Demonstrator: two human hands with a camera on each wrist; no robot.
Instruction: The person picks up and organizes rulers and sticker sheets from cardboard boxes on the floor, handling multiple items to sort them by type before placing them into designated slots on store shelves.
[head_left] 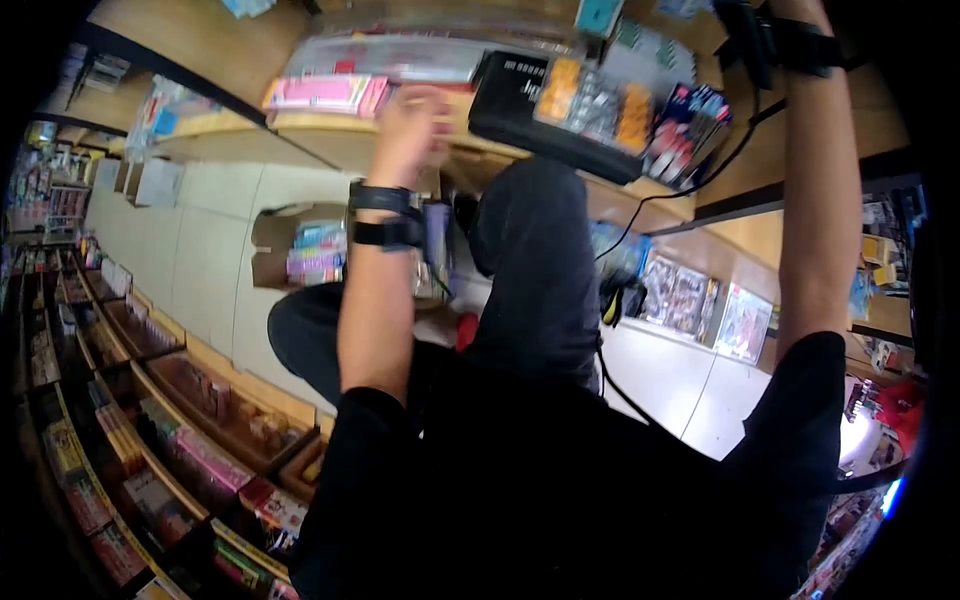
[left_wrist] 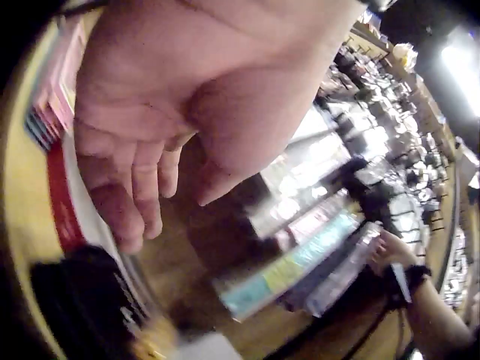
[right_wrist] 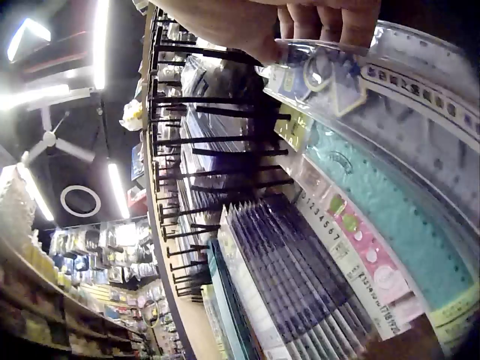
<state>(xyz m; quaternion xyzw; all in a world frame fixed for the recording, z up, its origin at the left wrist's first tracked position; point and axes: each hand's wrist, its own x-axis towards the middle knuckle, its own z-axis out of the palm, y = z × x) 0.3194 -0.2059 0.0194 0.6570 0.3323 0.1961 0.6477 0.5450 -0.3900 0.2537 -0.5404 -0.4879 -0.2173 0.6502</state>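
In the head view my left hand (head_left: 412, 130) is over the shelf's front edge, between pink packets (head_left: 325, 95) and a black box (head_left: 510, 95). Its fingers are loosely bent with nothing in them, as the left wrist view shows of the same hand (left_wrist: 202, 90). High on the right, my right hand (right_wrist: 322, 19) pinches the top of a clear plastic ruler packet (right_wrist: 420, 97) between thumb and fingers. Right below that packet hang a teal packet (right_wrist: 375, 187) and a pink numbered ruler (right_wrist: 367, 262).
Black display hooks (right_wrist: 225, 142) carry many packets beside the right hand. Clear packs of orange and grey pieces (head_left: 595, 100) lie on the black box. An open carton (head_left: 268, 260) stands on the tiled floor, and drawers of goods (head_left: 200, 400) line the lower left.
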